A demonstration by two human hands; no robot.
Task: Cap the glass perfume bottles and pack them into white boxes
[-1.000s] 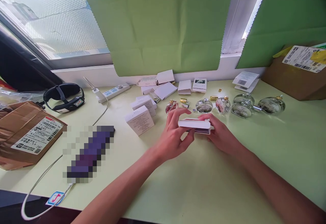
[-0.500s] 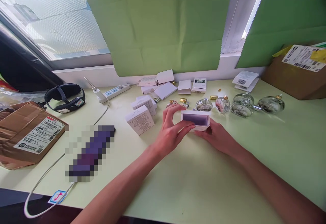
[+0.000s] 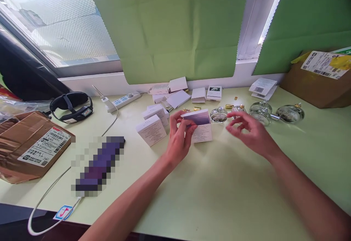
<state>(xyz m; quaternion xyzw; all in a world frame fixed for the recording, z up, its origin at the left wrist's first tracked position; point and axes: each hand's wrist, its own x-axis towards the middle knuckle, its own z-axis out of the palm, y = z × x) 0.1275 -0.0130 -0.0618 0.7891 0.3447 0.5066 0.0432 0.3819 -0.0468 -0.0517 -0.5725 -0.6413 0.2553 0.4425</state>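
My left hand (image 3: 179, 136) grips the left side of a small white cardboard box (image 3: 202, 134), which has printed text on its front and an open top. To its right, my right hand (image 3: 251, 131) hangs in the air with curved, parted fingers and nothing in them. Behind that hand stands a round glass perfume bottle with a gold cap (image 3: 241, 107), partly covered by the fingers. Another round glass perfume bottle (image 3: 218, 115) sits just right of the box. Two more clear perfume bottles (image 3: 260, 106) stand beyond my right hand, partly hidden.
Printed white boxes (image 3: 151, 130) stand left of my hands. Flattened white cartons (image 3: 178, 98) lie along the wall. A dark round bottle (image 3: 290, 113) rests at right. A headset (image 3: 71, 107), power strip (image 3: 124, 101), blurred phone (image 3: 101, 164) and brown parcels (image 3: 35, 146) take up the sides.
My right hand has let go of the white box and moved right toward the perfume bottles. In my left hand the box has shifted slightly left and its printed front now shows.
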